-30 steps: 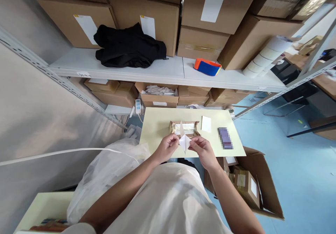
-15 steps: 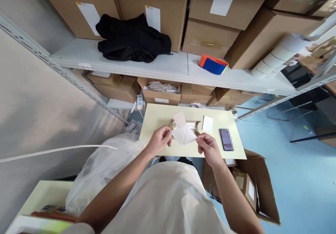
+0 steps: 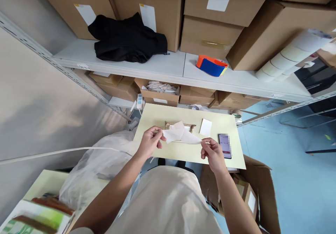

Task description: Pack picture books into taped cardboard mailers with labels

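Note:
Between my two hands a thin white sheet of paper [image 3: 177, 133] is stretched above the pale yellow table [image 3: 160, 113]. My left hand [image 3: 151, 140] pinches its left end between thumb and fingers. Its right corner is gripped by my right hand [image 3: 212, 150]. Behind the paper, partly covered by it, lies a brown and gold package [image 3: 191, 126] on the tabletop. To the right of the paper rest a small white card [image 3: 205, 127] and a phone [image 3: 225, 146] with its screen lit.
A shelf [image 3: 170, 63] crosses ahead with cardboard boxes, a black garment [image 3: 128, 38], a blue and orange band [image 3: 212, 65] and white rolls [image 3: 294, 54]. An open carton [image 3: 265, 188] stands low right. At left are a clear plastic bag [image 3: 97, 160] and a white cable [image 3: 60, 153].
My hands have moved apart, the left one leftward and the right one slightly right. The paper between them is now spread wider and flatter. The view has shifted a little.

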A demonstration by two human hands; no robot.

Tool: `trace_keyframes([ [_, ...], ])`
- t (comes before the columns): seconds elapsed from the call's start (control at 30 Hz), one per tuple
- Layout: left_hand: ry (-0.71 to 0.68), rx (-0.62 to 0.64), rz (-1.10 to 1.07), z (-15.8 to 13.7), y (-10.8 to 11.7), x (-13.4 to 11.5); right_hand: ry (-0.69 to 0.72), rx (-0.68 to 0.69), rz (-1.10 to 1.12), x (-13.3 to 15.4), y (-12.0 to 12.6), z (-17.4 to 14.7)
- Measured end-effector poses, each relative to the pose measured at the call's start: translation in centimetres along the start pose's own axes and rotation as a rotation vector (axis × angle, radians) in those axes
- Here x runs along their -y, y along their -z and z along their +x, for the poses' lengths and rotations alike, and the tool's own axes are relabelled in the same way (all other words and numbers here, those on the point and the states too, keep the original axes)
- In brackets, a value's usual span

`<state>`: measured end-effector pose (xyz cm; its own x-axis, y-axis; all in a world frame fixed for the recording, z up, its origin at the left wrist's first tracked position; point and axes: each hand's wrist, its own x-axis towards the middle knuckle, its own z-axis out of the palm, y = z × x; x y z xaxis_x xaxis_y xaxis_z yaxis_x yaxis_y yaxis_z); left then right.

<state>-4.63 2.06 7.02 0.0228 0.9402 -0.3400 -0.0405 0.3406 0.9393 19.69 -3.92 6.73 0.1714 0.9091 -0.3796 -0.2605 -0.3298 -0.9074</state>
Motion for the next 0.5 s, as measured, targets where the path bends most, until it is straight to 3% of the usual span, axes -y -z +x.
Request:
trace_keyframes([
  [0.2,-0.028,-0.063,0.075,0.2,-0.4,-0.2,0.062,-0.011,-0.071,0.4,2.3,1.3],
  [0.5,-0.113,-0.169,0.115,0.2,-0.2,-1.0,0.184,-0.017,-0.180,1.8,3.7,2.7],
])
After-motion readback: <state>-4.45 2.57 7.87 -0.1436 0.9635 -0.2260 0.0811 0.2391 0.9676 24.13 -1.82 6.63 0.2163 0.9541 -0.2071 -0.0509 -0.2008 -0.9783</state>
